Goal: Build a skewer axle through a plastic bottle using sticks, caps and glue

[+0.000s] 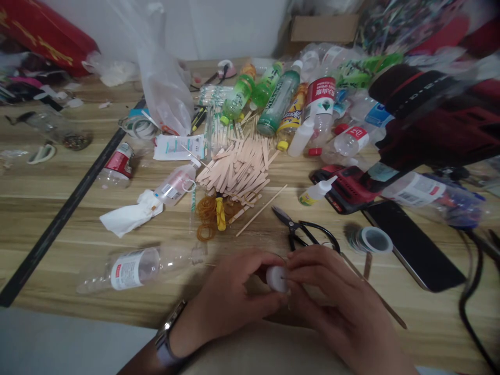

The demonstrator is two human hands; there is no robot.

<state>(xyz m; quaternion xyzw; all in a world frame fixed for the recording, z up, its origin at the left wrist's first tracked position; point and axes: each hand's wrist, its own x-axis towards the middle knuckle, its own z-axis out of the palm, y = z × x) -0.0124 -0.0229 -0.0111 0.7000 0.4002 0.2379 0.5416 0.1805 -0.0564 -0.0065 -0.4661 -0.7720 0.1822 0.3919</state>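
Observation:
Both hands meet low in the head view, over the table's front edge. My left hand (238, 291), with a watch (171, 324) on its wrist, is closed around a small whitish round piece (276, 278), which looks like a bottle cap. The fingers of my right hand (332, 297) are pinched together at the right side of that piece; whatever they grip there is too small and blurred to name. Just beyond the hands lie black-handled scissors (291, 224). To the left a clear bottle with a white label (135, 269) lies on its side.
Behind are wooden sticks (238, 166), rubber bands (209, 211), a glue bottle (317, 191) and several plastic bottles (279, 99). A red and black power drill (441, 114), a phone (416, 245) and a roll of wire or tape (375, 240) are at the right. A dark strip (74, 195) crosses the left.

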